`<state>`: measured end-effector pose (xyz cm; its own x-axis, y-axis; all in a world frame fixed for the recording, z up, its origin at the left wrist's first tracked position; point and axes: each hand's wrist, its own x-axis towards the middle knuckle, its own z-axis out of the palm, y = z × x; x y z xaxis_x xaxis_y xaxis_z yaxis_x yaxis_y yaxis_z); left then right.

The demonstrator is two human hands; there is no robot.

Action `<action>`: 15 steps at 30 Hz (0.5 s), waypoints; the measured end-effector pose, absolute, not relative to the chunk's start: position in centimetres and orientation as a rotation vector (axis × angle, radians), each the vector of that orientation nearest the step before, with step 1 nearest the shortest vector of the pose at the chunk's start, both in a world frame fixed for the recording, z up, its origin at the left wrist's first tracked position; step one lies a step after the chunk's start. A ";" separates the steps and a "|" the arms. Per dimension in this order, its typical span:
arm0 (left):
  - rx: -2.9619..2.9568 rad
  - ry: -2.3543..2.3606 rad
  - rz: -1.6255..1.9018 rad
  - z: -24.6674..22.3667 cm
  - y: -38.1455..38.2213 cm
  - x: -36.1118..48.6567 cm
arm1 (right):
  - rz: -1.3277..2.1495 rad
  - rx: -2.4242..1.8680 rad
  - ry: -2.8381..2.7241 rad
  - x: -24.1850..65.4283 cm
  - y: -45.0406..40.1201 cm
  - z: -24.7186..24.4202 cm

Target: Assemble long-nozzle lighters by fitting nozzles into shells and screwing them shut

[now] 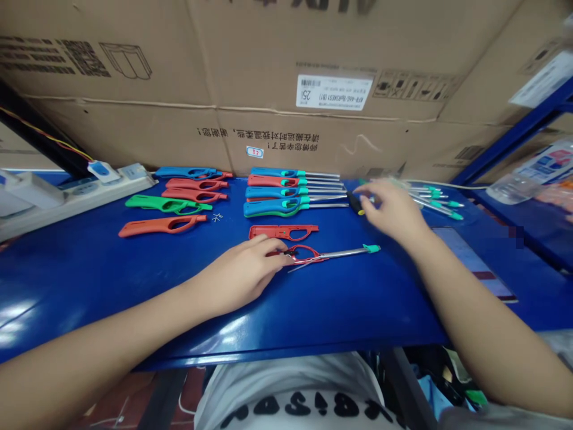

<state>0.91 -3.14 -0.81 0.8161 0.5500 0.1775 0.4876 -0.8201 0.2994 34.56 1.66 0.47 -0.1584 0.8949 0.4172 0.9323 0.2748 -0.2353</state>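
My left hand point(248, 269) pinches the left part of an open red lighter half-shell point(308, 254) low on the table. A metal tube point(349, 252) with a teal tip runs to the right from this half-shell, and a thin wire lies below it. Just above sits a matching red half-shell point(284, 232), lying separate. Farther right, my right hand point(391, 206) has its thumb and fingers closed at a black-and-yellow screwdriver point(356, 203), beside the tube ends of assembled lighters point(275, 206) in blue, red and teal.
Loose coloured handle shells point(168, 225) lie at the left, near several small screws point(217, 217). Metal tubes with teal tips point(436, 206) lie behind my right hand. A power strip point(85, 194) borders the left, a cardboard box point(268, 89) the back. A flat panel point(474, 263) lies at right.
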 end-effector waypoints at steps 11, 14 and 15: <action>2.832 0.784 0.355 -0.4 -3.2 0.8 | -0.253 -2.141 -1.884 40.0 4.8 -2.5; 2.837 0.773 0.352 -0.4 -3.2 0.8 | -0.258 -2.136 -1.869 39.8 4.8 -2.4; 2.836 0.774 0.347 -0.4 -3.2 0.8 | -0.257 -2.157 -1.849 39.8 4.7 -2.3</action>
